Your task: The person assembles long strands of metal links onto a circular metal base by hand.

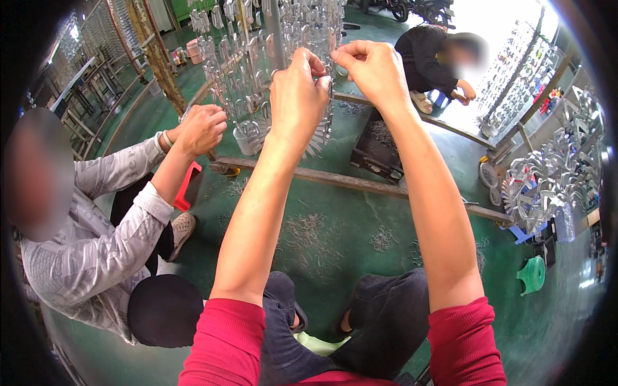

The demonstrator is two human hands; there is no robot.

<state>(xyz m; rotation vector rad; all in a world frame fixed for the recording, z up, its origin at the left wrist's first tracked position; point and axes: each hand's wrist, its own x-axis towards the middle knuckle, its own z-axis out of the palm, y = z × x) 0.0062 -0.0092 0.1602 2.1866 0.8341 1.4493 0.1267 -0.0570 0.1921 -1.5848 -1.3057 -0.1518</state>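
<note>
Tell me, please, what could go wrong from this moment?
The left hand and right hand are raised close to hanging metal pieces; a bump might set these swinging. Metal bits lie on the floor and might be stepped on. A co-worker's hands are also raised, to the left; reaching sideways might cause contact.

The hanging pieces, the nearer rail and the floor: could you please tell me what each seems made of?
Hanging pieces: probably metal, bright silvery with glints. Rail: likely wood, brownish and worn. Floor: green, smooth and slightly shiny, perhaps painted concrete.
</note>
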